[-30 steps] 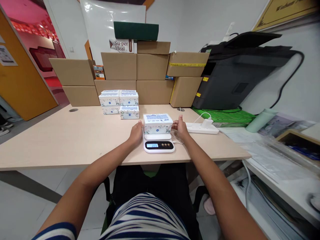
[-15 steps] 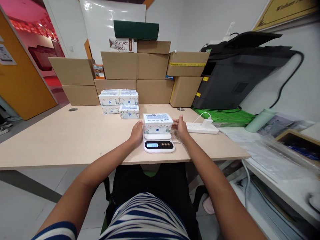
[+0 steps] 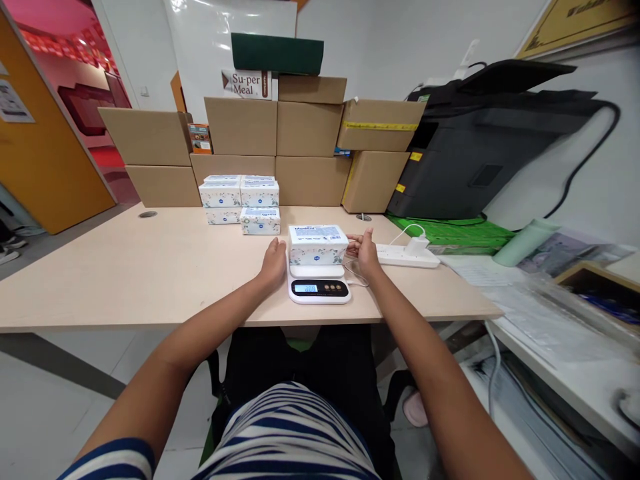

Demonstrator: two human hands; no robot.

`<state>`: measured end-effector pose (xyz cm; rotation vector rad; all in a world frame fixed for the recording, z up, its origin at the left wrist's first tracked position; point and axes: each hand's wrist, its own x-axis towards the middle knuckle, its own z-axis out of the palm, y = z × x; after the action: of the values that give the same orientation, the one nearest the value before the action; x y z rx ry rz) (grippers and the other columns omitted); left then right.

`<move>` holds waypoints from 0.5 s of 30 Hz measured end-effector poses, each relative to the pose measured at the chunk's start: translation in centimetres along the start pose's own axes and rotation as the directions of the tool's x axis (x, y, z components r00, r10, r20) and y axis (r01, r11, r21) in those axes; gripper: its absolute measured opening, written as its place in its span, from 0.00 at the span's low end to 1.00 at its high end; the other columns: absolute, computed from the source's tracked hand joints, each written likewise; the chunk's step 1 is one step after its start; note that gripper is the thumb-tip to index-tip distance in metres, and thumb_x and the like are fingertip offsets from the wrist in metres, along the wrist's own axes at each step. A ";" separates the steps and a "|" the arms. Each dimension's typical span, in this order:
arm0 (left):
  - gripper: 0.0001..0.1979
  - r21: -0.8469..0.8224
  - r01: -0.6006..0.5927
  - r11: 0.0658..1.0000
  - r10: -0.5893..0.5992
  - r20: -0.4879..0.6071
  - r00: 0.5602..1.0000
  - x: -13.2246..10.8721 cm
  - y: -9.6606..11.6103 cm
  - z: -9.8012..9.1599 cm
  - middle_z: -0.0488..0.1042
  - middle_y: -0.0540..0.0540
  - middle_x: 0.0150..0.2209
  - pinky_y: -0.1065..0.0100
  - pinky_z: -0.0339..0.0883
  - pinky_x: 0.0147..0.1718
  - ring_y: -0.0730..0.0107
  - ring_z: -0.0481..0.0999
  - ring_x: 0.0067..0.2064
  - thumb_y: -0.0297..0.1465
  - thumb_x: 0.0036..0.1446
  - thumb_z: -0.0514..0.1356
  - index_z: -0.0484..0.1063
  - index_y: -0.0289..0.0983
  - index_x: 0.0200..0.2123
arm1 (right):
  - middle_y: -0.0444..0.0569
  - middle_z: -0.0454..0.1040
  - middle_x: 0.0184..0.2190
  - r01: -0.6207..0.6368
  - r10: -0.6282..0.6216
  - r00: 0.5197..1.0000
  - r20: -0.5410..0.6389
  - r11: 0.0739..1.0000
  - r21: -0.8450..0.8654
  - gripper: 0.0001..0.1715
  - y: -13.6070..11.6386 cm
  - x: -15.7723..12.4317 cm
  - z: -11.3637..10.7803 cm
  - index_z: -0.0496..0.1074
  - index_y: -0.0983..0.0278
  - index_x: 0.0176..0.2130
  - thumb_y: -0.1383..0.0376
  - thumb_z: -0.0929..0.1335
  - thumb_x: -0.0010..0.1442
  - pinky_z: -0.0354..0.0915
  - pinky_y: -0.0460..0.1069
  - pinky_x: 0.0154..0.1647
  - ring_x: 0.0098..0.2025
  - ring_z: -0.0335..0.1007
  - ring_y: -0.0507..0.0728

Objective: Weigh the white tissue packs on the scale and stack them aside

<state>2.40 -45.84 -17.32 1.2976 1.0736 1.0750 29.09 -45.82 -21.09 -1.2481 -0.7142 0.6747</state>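
A white floral tissue pack [image 3: 318,248] sits flat on the platform of a white digital kitchen scale [image 3: 320,299]. The scale's lit display [image 3: 305,289] shows digits too small to read surely. To the left, my left hand [image 3: 273,264] rests beside the scale and pack with its thumb up; its fingers are loosely extended and partly hidden. On the other side, my right hand [image 3: 365,255] is open, its fingers pointing at the pack's right side. Whether the fingertips touch the pack I cannot tell. Neither hand grips it.
Several more tissue packs [image 3: 240,193] are stacked farther back on the table [image 3: 150,280]. Behind them stand cardboard boxes [image 3: 240,127]. A white power strip [image 3: 407,256] with a plugged-in cable lies at the right, near a dark printer [image 3: 465,153] and a green cylinder [image 3: 525,240].
The camera view has tilted slightly, shifting the whole scene a little. The pack stays on the scale, and both hands keep nearly the same positions beside it.
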 end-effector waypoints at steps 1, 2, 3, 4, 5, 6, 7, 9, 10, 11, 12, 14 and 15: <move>0.35 0.009 0.010 1.000 -0.010 -0.002 1.000 -0.1 0.1 0.0 0.46 0.36 0.84 0.57 0.49 0.80 0.53 0.48 0.84 0.38 0.78 0.49 0.48 0.32 0.81 | 0.50 0.81 0.22 0.000 0.000 1.000 0.000 1.000 -0.001 0.50 0.0 0.0 0.0 0.79 0.62 0.34 0.27 0.53 0.70 0.69 0.45 0.28 0.28 0.80 0.53; 0.35 0.016 0.016 1.000 -0.016 -0.003 1.000 -0.1 0.2 0.1 0.45 0.37 0.84 0.57 0.48 0.81 0.53 0.48 0.84 0.38 0.78 0.49 0.47 0.32 0.82 | 0.50 0.81 0.22 0.000 0.000 1.000 0.000 1.000 -0.002 0.50 0.0 0.0 0.0 0.79 0.62 0.34 0.27 0.53 0.71 0.69 0.45 0.28 0.28 0.80 0.53; 0.35 0.021 0.020 1.000 -0.020 -0.004 1.000 -0.2 0.3 0.1 0.45 0.37 0.84 0.57 0.48 0.81 0.54 0.47 0.84 0.38 0.78 0.49 0.47 0.32 0.82 | 0.49 0.81 0.23 -0.001 0.001 1.000 -0.001 1.000 -0.004 0.50 0.0 0.0 0.0 0.79 0.62 0.35 0.27 0.53 0.71 0.69 0.45 0.28 0.28 0.80 0.53; 0.35 0.027 0.022 0.999 -0.021 -0.004 1.000 -0.2 0.3 0.2 0.44 0.38 0.84 0.56 0.48 0.81 0.54 0.47 0.84 0.38 0.78 0.49 0.47 0.33 0.82 | 0.49 0.81 0.23 -0.003 0.003 1.000 -0.001 1.000 -0.005 0.50 0.0 0.0 0.0 0.79 0.62 0.35 0.27 0.53 0.71 0.69 0.45 0.28 0.28 0.79 0.53; 0.35 0.032 0.022 0.999 -0.022 -0.003 1.000 -0.2 0.3 0.2 0.45 0.39 0.84 0.56 0.49 0.81 0.54 0.47 0.84 0.38 0.78 0.49 0.47 0.35 0.82 | 0.49 0.81 0.23 -0.005 0.005 1.000 -0.001 1.000 -0.006 0.50 0.0 0.0 0.0 0.79 0.62 0.35 0.28 0.53 0.71 0.69 0.45 0.28 0.27 0.79 0.53; 0.35 0.037 0.021 0.999 -0.021 -0.003 1.000 -0.2 0.3 0.2 0.45 0.39 0.84 0.56 0.49 0.81 0.54 0.47 0.84 0.39 0.78 0.49 0.48 0.36 0.82 | 0.49 0.81 0.23 -0.007 0.007 1.000 0.000 1.000 -0.007 0.50 0.0 0.0 0.0 0.79 0.62 0.35 0.28 0.52 0.71 0.69 0.45 0.28 0.27 0.79 0.53; 0.35 0.041 0.021 0.999 -0.020 -0.004 1.000 -0.1 0.2 0.1 0.45 0.40 0.84 0.56 0.49 0.81 0.54 0.47 0.84 0.39 0.78 0.49 0.48 0.36 0.82 | 0.49 0.81 0.23 -0.009 0.009 1.000 0.000 1.000 -0.008 0.50 0.0 0.0 0.0 0.79 0.62 0.35 0.28 0.52 0.71 0.69 0.45 0.28 0.27 0.79 0.53; 0.35 0.048 0.020 0.999 -0.019 -0.004 1.000 0.0 0.1 0.1 0.45 0.40 0.84 0.55 0.48 0.81 0.54 0.47 0.84 0.40 0.78 0.49 0.48 0.37 0.82 | 0.49 0.81 0.23 -0.010 0.010 1.000 0.003 1.000 -0.009 0.50 0.0 0.0 0.0 0.79 0.62 0.35 0.28 0.52 0.71 0.69 0.45 0.29 0.27 0.79 0.53; 0.35 0.051 0.020 0.999 -0.020 -0.004 1.000 0.0 0.1 0.1 0.45 0.40 0.84 0.55 0.48 0.81 0.54 0.47 0.84 0.40 0.78 0.49 0.48 0.37 0.82 | 0.49 0.81 0.23 -0.009 0.009 1.000 0.003 1.000 -0.009 0.50 0.0 0.0 0.0 0.79 0.62 0.35 0.28 0.52 0.71 0.69 0.45 0.29 0.27 0.79 0.53; 0.35 0.052 0.020 0.998 -0.019 -0.004 1.000 0.1 0.0 0.0 0.46 0.40 0.84 0.54 0.49 0.81 0.54 0.47 0.84 0.41 0.78 0.50 0.49 0.38 0.82 | 0.49 0.81 0.23 -0.008 0.008 1.000 0.004 1.000 -0.009 0.50 0.0 0.0 0.0 0.79 0.62 0.35 0.27 0.53 0.71 0.68 0.45 0.28 0.27 0.79 0.54; 0.35 0.054 0.019 0.998 -0.019 -0.004 1.000 0.2 -0.1 0.0 0.46 0.40 0.84 0.54 0.49 0.81 0.53 0.47 0.84 0.41 0.78 0.50 0.49 0.38 0.82 | 0.49 0.81 0.23 -0.007 0.007 1.000 0.004 1.000 -0.010 0.50 0.0 0.0 0.0 0.79 0.62 0.35 0.27 0.53 0.70 0.68 0.45 0.28 0.27 0.79 0.54; 0.35 0.054 0.018 0.998 -0.018 -0.001 1.000 0.3 -0.1 0.0 0.46 0.41 0.84 0.53 0.51 0.80 0.53 0.48 0.84 0.42 0.78 0.50 0.49 0.39 0.82 | 0.49 0.80 0.23 -0.009 0.009 1.000 0.003 1.000 -0.011 0.50 0.0 0.1 0.1 0.79 0.61 0.35 0.27 0.53 0.70 0.68 0.45 0.28 0.27 0.78 0.54; 0.35 0.055 0.016 0.998 -0.016 0.001 1.000 0.3 -0.2 0.0 0.46 0.41 0.84 0.52 0.52 0.80 0.53 0.48 0.84 0.42 0.78 0.50 0.49 0.39 0.82 | 0.49 0.80 0.22 -0.010 0.010 1.000 0.002 1.000 -0.012 0.50 0.0 0.1 0.1 0.79 0.61 0.34 0.27 0.53 0.70 0.68 0.45 0.28 0.27 0.78 0.54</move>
<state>2.43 -45.52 -17.48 1.3311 1.1179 1.0381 29.07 -45.70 -21.10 -1.2625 -0.7151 0.6805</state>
